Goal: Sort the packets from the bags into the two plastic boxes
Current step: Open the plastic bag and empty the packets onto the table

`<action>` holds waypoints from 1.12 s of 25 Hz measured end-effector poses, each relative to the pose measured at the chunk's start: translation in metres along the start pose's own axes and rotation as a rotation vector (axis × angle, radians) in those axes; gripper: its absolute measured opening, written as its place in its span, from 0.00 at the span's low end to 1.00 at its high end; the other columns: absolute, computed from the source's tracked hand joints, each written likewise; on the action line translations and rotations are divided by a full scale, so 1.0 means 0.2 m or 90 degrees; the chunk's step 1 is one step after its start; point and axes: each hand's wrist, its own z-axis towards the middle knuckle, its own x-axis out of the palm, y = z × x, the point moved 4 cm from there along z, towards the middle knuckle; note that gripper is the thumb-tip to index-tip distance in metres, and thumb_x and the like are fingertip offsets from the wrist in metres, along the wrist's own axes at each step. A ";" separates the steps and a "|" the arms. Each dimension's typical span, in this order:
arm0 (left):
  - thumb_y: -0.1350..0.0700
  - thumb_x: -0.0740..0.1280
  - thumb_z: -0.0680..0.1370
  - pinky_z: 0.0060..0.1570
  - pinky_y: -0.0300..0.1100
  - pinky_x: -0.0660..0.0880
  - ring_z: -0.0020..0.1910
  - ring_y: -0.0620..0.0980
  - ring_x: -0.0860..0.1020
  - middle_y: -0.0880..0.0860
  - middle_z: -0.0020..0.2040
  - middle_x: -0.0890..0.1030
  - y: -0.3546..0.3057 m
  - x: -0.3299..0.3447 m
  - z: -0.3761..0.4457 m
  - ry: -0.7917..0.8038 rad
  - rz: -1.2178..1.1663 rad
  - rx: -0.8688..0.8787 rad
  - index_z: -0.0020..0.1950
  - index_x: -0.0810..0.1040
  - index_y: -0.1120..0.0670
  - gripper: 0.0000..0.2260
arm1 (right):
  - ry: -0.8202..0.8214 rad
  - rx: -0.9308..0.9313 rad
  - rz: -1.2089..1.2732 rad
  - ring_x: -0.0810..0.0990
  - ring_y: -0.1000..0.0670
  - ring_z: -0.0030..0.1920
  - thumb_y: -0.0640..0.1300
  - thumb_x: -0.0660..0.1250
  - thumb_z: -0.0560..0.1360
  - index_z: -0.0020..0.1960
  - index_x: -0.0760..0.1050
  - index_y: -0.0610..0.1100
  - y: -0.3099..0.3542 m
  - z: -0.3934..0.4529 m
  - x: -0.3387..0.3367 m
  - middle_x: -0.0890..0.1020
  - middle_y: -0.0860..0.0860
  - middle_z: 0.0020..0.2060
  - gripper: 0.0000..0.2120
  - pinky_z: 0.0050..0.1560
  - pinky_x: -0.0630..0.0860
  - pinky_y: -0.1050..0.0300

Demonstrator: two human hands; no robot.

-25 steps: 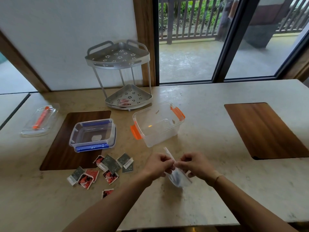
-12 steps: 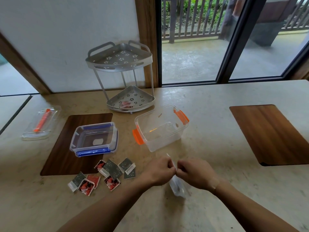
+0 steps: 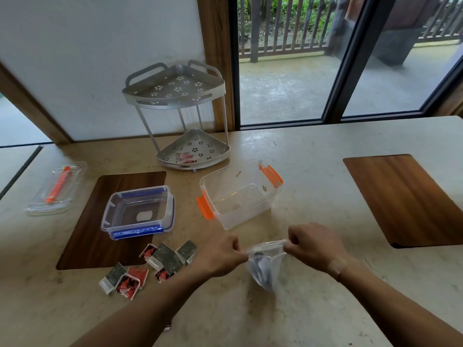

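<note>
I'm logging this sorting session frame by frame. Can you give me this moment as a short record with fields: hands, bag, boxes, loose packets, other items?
left hand: pinches the left edge of the bag's mouth
right hand: pinches the right edge, pulling it apart
bag: clear, hanging between the hands, dark contents inside
blue box: open, on the dark mat, no packets inside
orange box: open, no packets visible inside
loose packets: red and dark ones scattered on the table, in front of the blue box
rack: metal, two tiers, something red on its lower tier

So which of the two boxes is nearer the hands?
The orange-clipped box, right behind the hands. The blue-clipped box sits further left, on a wooden inlay.
</note>
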 end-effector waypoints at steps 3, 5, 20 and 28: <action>0.49 0.71 0.73 0.36 0.41 0.72 0.34 0.46 0.73 0.49 0.35 0.77 -0.01 -0.05 0.00 0.000 0.077 0.032 0.38 0.77 0.53 0.09 | 0.006 -0.062 -0.052 0.70 0.51 0.29 0.53 0.61 0.73 0.36 0.70 0.47 0.03 -0.02 -0.02 0.73 0.53 0.28 0.12 0.27 0.64 0.57; 0.49 0.71 0.73 0.40 0.43 0.78 0.36 0.48 0.77 0.50 0.38 0.79 -0.04 -0.10 -0.01 -0.011 0.169 0.079 0.41 0.78 0.53 0.09 | 0.008 -0.119 -0.113 0.70 0.51 0.30 0.52 0.59 0.76 0.39 0.68 0.49 0.06 -0.03 -0.05 0.74 0.53 0.31 0.10 0.26 0.59 0.60; 0.39 0.74 0.68 0.63 0.42 0.72 0.62 0.44 0.69 0.48 0.66 0.69 0.29 0.05 -0.12 0.127 -0.079 0.100 0.68 0.64 0.45 0.33 | -0.089 0.069 0.446 0.83 0.54 0.30 0.43 0.69 0.73 0.35 0.79 0.43 0.34 -0.04 -0.23 0.84 0.50 0.30 0.08 0.31 0.76 0.63; 0.52 0.78 0.69 0.50 0.38 0.80 0.62 0.48 0.75 0.47 0.65 0.71 0.29 0.00 -0.04 -0.138 -0.501 0.122 0.65 0.60 0.37 0.34 | -0.108 0.126 0.704 0.85 0.49 0.36 0.43 0.66 0.77 0.43 0.79 0.37 0.72 -0.07 -0.33 0.85 0.46 0.37 0.09 0.33 0.77 0.59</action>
